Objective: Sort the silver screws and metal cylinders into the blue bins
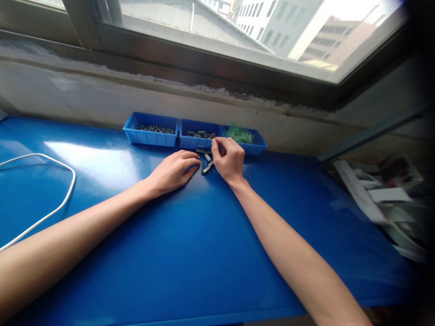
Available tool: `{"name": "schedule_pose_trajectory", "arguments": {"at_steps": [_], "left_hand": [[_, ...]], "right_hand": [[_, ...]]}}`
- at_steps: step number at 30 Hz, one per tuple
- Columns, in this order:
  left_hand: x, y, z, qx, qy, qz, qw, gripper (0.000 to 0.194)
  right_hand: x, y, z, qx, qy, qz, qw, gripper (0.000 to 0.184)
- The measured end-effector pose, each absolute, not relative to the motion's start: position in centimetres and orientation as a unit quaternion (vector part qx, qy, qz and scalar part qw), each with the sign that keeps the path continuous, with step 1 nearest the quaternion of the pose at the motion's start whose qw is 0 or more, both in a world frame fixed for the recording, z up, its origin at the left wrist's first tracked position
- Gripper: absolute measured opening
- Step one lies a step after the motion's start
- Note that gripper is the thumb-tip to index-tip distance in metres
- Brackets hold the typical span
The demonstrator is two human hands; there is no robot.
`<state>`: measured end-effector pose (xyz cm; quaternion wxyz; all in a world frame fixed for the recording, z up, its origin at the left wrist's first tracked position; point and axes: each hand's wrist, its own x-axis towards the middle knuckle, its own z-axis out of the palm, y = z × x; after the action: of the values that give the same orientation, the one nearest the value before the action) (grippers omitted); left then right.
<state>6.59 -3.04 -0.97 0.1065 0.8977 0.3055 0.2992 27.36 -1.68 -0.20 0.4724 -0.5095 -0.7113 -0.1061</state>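
On the blue tabletop lies my left hand [177, 170], its fingers loosely bent with a gap between thumb and fingertips and nothing seen in it. Just right of it are a few small dark and silvery pieces [207, 167], too small to name. My right hand [229, 157] is closed in a pinch at the front edge of the middle blue bin [200, 141]; whatever its fingertips hold is hidden. Similar small pieces [202, 134] lie inside that bin, partly behind the right hand.
Along the wall, a left blue bin [151, 138] holds many small grey parts, and a right blue bin [255, 148] holds a green plastic bag [239, 134]. A white cable [70, 190] curves across the left of the table [190, 262]. Blurred items [387, 194] stand at the right.
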Motion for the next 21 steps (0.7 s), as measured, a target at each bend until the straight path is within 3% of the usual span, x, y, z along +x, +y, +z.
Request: {"name": "schedule_pose_trajectory", "arguments": {"at_steps": [10,16,21], "left_hand": [[6.4,-3.0,-0.8,0.850,0.359,0.355,0.146,0.026],[6.5,-2.8,-0.6,0.748,0.385,0.449,0.303,0.026],[6.4,-2.5,-0.4,0.664,0.375,0.498,0.413,0.037]], "right_hand": [[27.3,-1.8,-0.4,-0.479,-0.738,-0.068,0.471,0.026],[27.3,-2.3,-0.3,-0.448,-0.761,-0.063,0.464,0.022],[27.1,-3.0,0.1,-0.395,-0.824,-0.068,0.400,0.022]]}}
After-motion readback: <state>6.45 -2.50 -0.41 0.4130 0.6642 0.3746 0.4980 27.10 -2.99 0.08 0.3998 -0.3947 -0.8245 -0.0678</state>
